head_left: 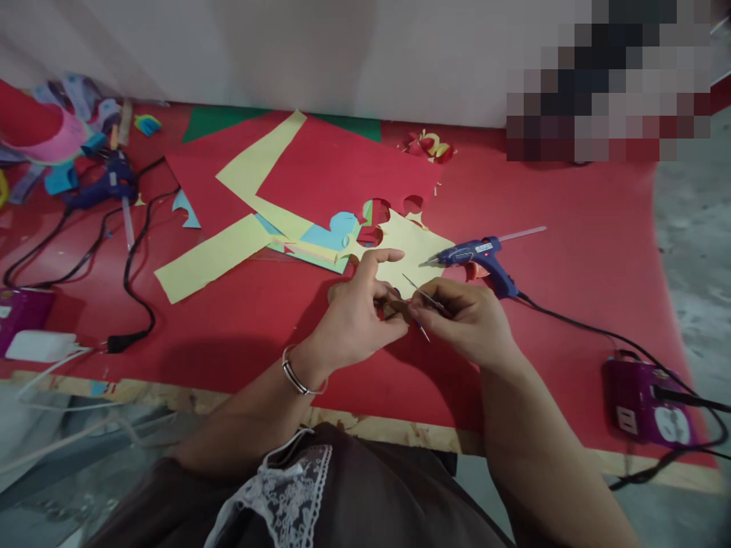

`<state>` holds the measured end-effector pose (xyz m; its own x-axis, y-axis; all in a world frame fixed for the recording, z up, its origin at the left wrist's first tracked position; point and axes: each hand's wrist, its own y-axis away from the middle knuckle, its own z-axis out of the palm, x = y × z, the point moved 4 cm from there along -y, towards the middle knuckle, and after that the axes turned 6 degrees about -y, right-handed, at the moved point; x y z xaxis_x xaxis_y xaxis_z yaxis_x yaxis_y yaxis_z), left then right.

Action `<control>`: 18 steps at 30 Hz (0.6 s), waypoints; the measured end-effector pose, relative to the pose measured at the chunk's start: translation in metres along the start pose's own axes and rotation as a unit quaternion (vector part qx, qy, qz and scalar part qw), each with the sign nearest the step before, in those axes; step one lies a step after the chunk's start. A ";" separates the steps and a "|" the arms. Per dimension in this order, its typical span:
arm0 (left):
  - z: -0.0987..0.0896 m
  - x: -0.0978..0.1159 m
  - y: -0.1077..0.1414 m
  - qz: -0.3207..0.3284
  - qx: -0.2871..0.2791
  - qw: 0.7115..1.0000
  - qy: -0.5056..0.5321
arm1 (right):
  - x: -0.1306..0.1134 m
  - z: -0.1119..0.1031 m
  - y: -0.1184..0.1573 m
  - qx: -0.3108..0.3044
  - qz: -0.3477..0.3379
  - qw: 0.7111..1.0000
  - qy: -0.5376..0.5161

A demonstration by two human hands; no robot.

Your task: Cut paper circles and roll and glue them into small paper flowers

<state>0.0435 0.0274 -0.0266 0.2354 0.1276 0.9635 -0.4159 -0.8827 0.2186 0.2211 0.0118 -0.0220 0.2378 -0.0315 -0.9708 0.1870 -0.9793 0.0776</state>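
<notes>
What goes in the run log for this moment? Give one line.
left hand: pinches small piece | right hand: holds thin metal tool | near: blue glue gun, yellow paper, red table

The left hand (357,316) and right hand (465,320) are pinching thin metal tweezers (421,301) together over the red table (240,335); a blue glue gun (477,255) is lying at 1 o'clock from them, beside cream paper (408,247).

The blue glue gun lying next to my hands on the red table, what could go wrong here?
The blue glue gun lies plugged in, its nozzle over the pale yellow paper cut-out; it might drip or scorch. Its black cord runs close to the right hand and could snag. The thin metal tool pinched there points toward the left hand and might prick its fingers.
</notes>
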 end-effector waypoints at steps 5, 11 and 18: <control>0.006 -0.012 -0.004 -0.070 0.009 0.978 0.195 | -0.006 -0.004 0.001 0.074 -0.019 0.997 -0.010; 0.022 -0.019 -0.005 -0.074 0.027 0.948 0.308 | -0.008 -0.008 0.001 0.100 -0.055 0.993 0.021; 0.017 -0.014 -0.004 -0.034 0.058 0.955 0.290 | -0.002 -0.007 0.000 0.053 -0.063 0.993 0.090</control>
<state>0.0569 0.0217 -0.0437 -0.2810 0.3862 0.8786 -0.3092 -0.9031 0.2980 0.2278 0.0132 -0.0188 0.3864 0.1201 -0.9145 0.1270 -0.9890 -0.0762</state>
